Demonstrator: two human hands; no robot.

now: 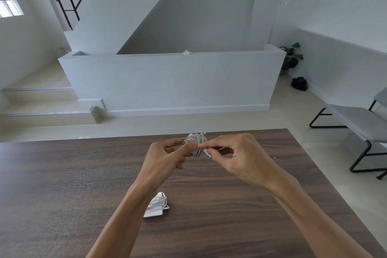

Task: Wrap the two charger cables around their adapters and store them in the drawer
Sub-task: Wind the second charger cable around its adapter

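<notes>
Closest to me on the worktop (240, 205) sits the first wrapped charger (156, 205), done and lying flat beside my left forearm. Further out, both hands hold the second charger (195, 144) up above the wood. The left hand (165, 157) grips the bundle, thumb pressed over the coils; the right hand (236, 153) pinches the cable end (208, 152). Looks light, and the thin cord is probably springy, so I'd grab the adapter body, not the loops. No drawer in view.
</notes>
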